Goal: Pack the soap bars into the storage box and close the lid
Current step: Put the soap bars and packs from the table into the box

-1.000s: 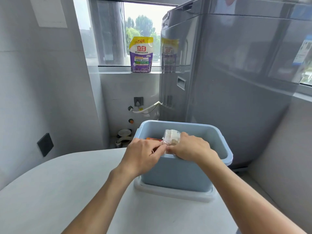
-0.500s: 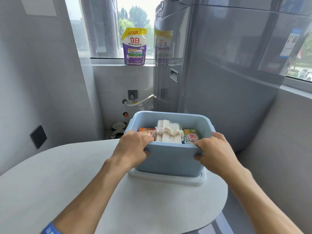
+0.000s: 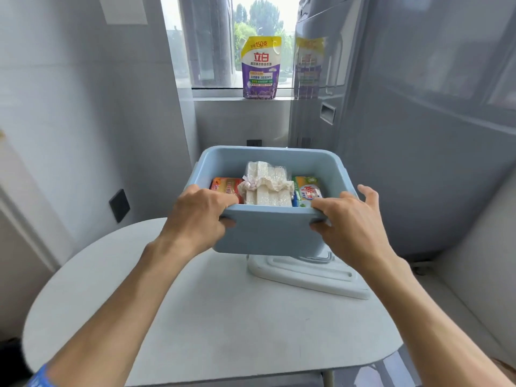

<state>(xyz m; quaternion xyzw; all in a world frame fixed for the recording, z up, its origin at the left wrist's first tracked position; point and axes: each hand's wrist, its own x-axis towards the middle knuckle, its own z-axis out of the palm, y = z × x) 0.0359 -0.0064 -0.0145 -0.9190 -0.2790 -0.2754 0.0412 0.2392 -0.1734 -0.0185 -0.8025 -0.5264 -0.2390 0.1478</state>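
Black wall plate on the left wall, beside the round white table. Left hand closed over the near-left corner of the blue storage box, thumb inside the rim, fingers wrapped under the lip. Box held clear of the table top, tilted slightly toward the camera, lid off. Inside, left to right: orange-wrapped soap bar, clear bag of white soap bars in the middle standing highest, green-and-white wrapped soap bar. White lid lies flat on the table under and just behind the box, to its right side. Right hand grips the near-right corner, thumb over the rim, index finger partly lifted. Purple detergent pouch upright on the window sill, grey washing machine at right.
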